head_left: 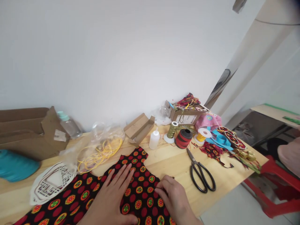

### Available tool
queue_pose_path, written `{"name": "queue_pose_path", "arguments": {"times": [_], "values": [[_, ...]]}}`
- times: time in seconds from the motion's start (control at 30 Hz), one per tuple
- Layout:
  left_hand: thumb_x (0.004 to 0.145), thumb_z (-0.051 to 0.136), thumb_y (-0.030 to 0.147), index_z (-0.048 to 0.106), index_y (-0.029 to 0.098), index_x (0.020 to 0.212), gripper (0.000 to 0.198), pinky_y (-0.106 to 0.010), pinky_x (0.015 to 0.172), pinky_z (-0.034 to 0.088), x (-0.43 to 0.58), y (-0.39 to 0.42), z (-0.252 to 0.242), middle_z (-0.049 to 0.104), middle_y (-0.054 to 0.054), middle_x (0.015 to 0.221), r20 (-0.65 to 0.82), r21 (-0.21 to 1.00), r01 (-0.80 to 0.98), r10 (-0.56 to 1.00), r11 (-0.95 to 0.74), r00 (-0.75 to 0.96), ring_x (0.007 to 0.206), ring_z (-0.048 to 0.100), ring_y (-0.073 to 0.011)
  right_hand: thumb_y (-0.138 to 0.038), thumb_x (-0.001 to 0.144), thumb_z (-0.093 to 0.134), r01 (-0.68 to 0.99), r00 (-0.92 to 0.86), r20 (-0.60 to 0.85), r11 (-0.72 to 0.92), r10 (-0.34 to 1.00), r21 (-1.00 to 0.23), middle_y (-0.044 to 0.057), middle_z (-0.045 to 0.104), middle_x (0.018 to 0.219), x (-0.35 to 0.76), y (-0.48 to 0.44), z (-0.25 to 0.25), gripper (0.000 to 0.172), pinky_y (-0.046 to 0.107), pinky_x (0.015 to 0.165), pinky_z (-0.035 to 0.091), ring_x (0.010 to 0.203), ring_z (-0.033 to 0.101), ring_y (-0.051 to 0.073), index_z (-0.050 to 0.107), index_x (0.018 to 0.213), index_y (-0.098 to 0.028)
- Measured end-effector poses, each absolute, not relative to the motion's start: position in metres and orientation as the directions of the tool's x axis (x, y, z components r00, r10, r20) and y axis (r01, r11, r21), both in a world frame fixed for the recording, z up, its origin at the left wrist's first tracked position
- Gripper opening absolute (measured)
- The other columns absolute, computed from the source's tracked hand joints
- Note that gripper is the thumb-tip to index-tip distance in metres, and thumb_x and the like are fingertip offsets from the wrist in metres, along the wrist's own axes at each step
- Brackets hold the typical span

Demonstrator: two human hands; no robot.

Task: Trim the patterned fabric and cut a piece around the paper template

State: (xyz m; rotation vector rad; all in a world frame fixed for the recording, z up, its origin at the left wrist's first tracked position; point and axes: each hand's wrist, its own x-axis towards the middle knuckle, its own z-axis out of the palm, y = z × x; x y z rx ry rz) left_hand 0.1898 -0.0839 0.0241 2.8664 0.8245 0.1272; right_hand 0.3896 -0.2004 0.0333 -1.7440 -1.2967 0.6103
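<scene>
Left hand (112, 197) lies flat, fingers spread, on the black cotton cloth printed with red and orange circles (138, 178) at the near table edge. Right hand (172, 195) pinches its right border, fingers curled. Black-handled scissors (199, 172) lie just right.

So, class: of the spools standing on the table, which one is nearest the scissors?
The red-and-black spool, standing just above the scissors tips. The gold thread spool stands farther left toward the white squeeze bottle, and the yellow spool farther right by the blue ribbon.

black fabric (140, 190) with red-orange floral dots, black scissors (201, 175), yellow cord (100, 153)
</scene>
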Motion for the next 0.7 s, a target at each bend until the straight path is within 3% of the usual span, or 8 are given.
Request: {"name": "queue_pose_path", "arguments": {"times": [0.07, 0.17, 0.27, 0.37, 0.47, 0.57, 0.7], "values": [[0.053, 0.055, 0.072, 0.012, 0.024, 0.137, 0.106, -0.055, 0.101, 0.019, 0.190, -0.084, 0.025, 0.018, -0.010, 0.143, 0.032, 0.181, 0.521, 0.535, -0.834, 0.844, 0.128, 0.024, -0.0339, -0.027, 0.073, 0.057, 0.363, 0.442, 0.045, -0.132, 0.896, -0.922, 0.000, 0.055, 0.060, 0.396, -0.200, 0.034, 0.016, 0.026, 0.056, 0.039, 0.058, 0.051, 0.015, 0.060, 0.059, -0.019], [0.053, 0.054, 0.073, 0.011, 0.023, 0.137, 0.107, -0.055, 0.102, 0.016, 0.189, -0.084, 0.025, 0.019, -0.011, 0.143, 0.011, 0.183, 0.534, 0.545, -0.825, 0.838, 0.128, 0.022, -0.0333, -0.042, 0.076, 0.051, 0.119, 0.631, -0.056, -0.168, 0.774, -0.979, -0.005, 0.045, 0.048, 0.421, -0.206, 0.044, 0.027, 0.022, 0.043, 0.033, 0.042, 0.039, 0.010, 0.056, 0.064, -0.019], [0.049, 0.054, 0.076, 0.009, 0.022, 0.137, 0.112, -0.055, 0.102, 0.015, 0.188, -0.083, 0.021, 0.018, -0.012, 0.143, 0.023, 0.183, 0.540, 0.553, -0.821, 0.833, 0.128, 0.022, -0.0345, -0.048, 0.066, 0.062, -0.046, 0.770, -0.106, -0.111, 0.629, -0.993, -0.006, 0.042, 0.045, 0.442, -0.215, 0.058, 0.030, 0.020, 0.040, 0.030, 0.041, 0.035, 0.009, 0.057, 0.064, -0.018], [0.062, 0.049, 0.071, 0.004, 0.022, 0.138, 0.101, -0.052, 0.102, 0.018, 0.187, -0.081, 0.016, 0.021, -0.011, 0.143, 0.080, 0.168, 0.525, 0.542, -0.834, 0.836, 0.127, 0.026, -0.0323, -0.043, 0.063, 0.067, 0.039, 0.717, -0.042, -0.100, 0.696, -0.994, -0.005, 0.046, 0.047, 0.439, -0.213, 0.066, 0.027, 0.021, 0.043, 0.033, 0.044, 0.039, 0.010, 0.060, 0.058, -0.017], [0.077, 0.040, 0.061, -0.004, 0.022, 0.138, 0.085, -0.047, 0.101, 0.022, 0.188, -0.081, 0.014, 0.025, -0.011, 0.142, 0.155, 0.103, 0.524, 0.534, -0.846, 0.831, 0.126, 0.030, -0.0282, -0.034, 0.070, 0.062, 0.261, 0.510, 0.081, -0.064, 0.857, -0.963, -0.001, 0.055, 0.056, 0.418, -0.192, 0.066, 0.019, 0.023, 0.048, 0.038, 0.051, 0.047, 0.013, 0.065, 0.059, -0.018], [0.073, 0.040, 0.067, -0.009, 0.019, 0.138, 0.094, -0.048, 0.099, 0.025, 0.190, -0.082, 0.015, 0.028, -0.014, 0.140, 0.192, 0.051, 0.532, 0.531, -0.845, 0.825, 0.124, 0.033, -0.0298, -0.024, 0.073, 0.061, 0.424, 0.281, 0.157, 0.024, 0.947, -0.906, 0.001, 0.061, 0.063, 0.397, -0.158, 0.060, 0.011, 0.024, 0.055, 0.042, 0.058, 0.054, 0.014, 0.069, 0.066, -0.020], [0.069, 0.041, 0.070, -0.011, 0.019, 0.137, 0.100, -0.047, 0.098, 0.026, 0.190, -0.083, 0.014, 0.029, -0.013, 0.140, 0.198, 0.056, 0.537, 0.536, -0.842, 0.821, 0.123, 0.036, -0.0301, -0.014, 0.063, 0.068, 0.433, 0.171, 0.180, 0.090, 0.969, -0.897, -0.001, 0.063, 0.066, 0.379, -0.120, 0.048, 0.012, 0.026, 0.063, 0.042, 0.063, 0.056, 0.015, 0.071, 0.067, -0.025]]}}
